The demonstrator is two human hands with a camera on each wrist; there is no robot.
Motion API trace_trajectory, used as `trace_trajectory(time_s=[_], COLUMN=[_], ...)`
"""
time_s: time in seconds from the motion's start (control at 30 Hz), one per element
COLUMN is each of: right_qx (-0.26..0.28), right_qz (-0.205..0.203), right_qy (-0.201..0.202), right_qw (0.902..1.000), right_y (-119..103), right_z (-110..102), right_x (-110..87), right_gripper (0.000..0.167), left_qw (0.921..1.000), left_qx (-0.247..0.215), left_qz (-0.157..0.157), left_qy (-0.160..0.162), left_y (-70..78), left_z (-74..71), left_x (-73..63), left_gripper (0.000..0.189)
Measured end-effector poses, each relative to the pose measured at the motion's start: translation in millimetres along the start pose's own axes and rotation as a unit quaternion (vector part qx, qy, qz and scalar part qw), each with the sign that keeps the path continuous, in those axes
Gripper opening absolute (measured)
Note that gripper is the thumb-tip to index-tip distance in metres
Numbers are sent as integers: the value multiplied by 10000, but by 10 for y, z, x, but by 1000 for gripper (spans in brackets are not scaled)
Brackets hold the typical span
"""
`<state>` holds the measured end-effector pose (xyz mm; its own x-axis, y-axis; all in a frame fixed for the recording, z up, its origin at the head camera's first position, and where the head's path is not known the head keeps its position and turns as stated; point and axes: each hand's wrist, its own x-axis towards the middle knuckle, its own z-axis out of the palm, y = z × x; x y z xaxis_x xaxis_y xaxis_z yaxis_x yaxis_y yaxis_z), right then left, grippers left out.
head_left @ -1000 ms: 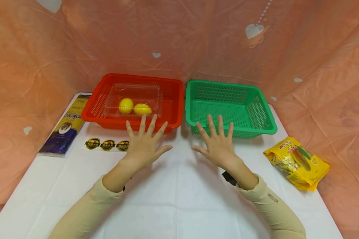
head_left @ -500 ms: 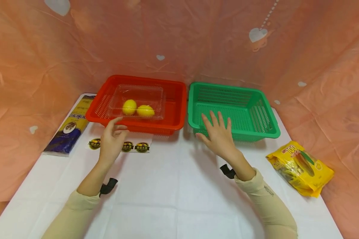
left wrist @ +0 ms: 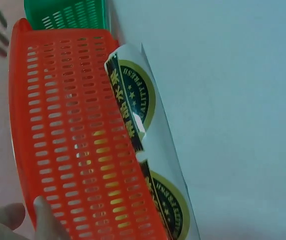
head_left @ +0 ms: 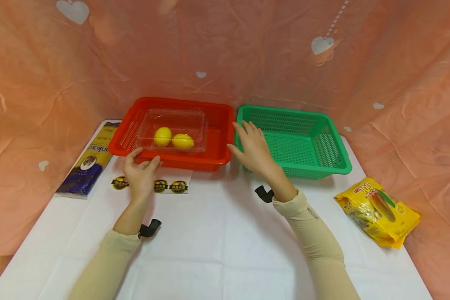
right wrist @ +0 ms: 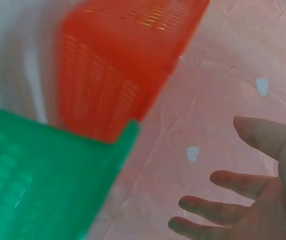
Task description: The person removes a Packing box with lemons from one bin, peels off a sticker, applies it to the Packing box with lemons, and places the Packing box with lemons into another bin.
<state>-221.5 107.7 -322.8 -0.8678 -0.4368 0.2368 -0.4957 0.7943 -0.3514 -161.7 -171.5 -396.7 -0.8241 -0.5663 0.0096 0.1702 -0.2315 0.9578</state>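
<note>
My left hand (head_left: pixel 139 177) is at the front rim of a red perforated basket (head_left: pixel 217 133), left of its middle. Its fingers bend loosely above the rim, and the thumb (left wrist: pixel 47 217) overlaps the outer wall in the left wrist view. My right hand (head_left: pixel 256 150), fingers spread and holding nothing, hovers between the red basket's right end and the left rim of a green perforated basket (head_left: pixel 290 146). Inside the red basket lies a clear plastic box (head_left: pixel 180 118) with two yellow lemons, one lemon (head_left: pixel 163 136) left of the other lemon (head_left: pixel 183 141).
A blue and gold packet (head_left: pixel 88 160) lies left of the red basket. On the right is a yellow bag (head_left: pixel 378 212) with a mango picture. A strip of round labels (head_left: pixel 178 186) lies before the red basket. A pink curtain (head_left: pixel 210 50) hangs close behind the baskets.
From spread over the table, my left hand has moved left to the red basket's front rim, its fingers now bent. My right hand has moved left toward the red basket's right end.
</note>
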Motion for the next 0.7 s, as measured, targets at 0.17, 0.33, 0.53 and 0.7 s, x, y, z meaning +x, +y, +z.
trace_trajectory(time_s=[0.17, 0.33, 0.53, 0.7], right_qx=[722, 1281, 2015, 2673], right_qz=[41, 350, 653, 860], right_qy=[-443, -1048, -1420, -1673], right_qw=[9964, 9856, 9669, 9451], right_y=[-109, -132, -93, -81], right_z=[-62, -104, -54, 56], right_x=[390, 797, 1172, 1367], right_gripper=[66, 66, 63, 58], left_qw=[9995, 9991, 9991, 9989], left_qx=[239, 247, 165, 145], left_qz=[36, 89, 99, 45], left_qy=[210, 322, 378, 453], left_y=[-2, -26, -53, -68], left_z=[38, 50, 60, 54], left_x=[4, 6, -17, -34], left_gripper=[67, 76, 79, 82])
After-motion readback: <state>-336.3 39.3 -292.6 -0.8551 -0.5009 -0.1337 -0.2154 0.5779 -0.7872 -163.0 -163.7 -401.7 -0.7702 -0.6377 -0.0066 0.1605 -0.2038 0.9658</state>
